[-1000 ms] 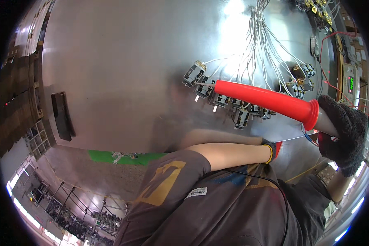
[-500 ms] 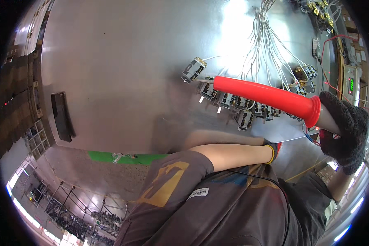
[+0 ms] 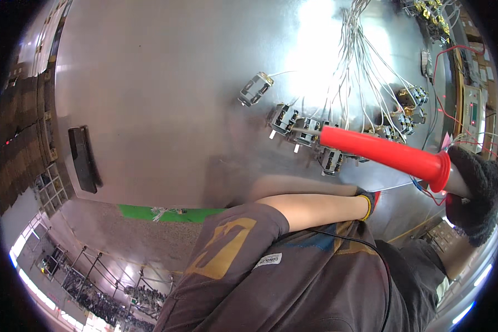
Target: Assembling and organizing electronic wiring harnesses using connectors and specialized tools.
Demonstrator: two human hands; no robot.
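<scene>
My right hand (image 3: 473,193), in a dark knit glove with a red palm, grips the grey rear end of a red high-voltage test probe (image 3: 384,155). The probe's thin metal tip points left, over or against a small motor (image 3: 306,133) in a row; exact contact is unclear. Left of it lie another motor (image 3: 283,118) and, set apart, a motor (image 3: 255,89) with a white lead. My left forearm crosses in front of my body, and my gloved left hand (image 3: 372,203) rests by the near table edge, its fingers mostly hidden.
White wires (image 3: 353,61) fan down from the far side to the motors. A black phone-like bar (image 3: 83,159) lies at the metal table's (image 3: 149,110) left. On the right stands a meter box (image 3: 472,113) with red leads; brass-coloured parts (image 3: 434,16) are piled at the far right.
The probe has moved right and slightly nearer, its tip leaving the leftmost motor for those in the row. That motor has shifted slightly up and left. The meter's green digits have gone dark.
</scene>
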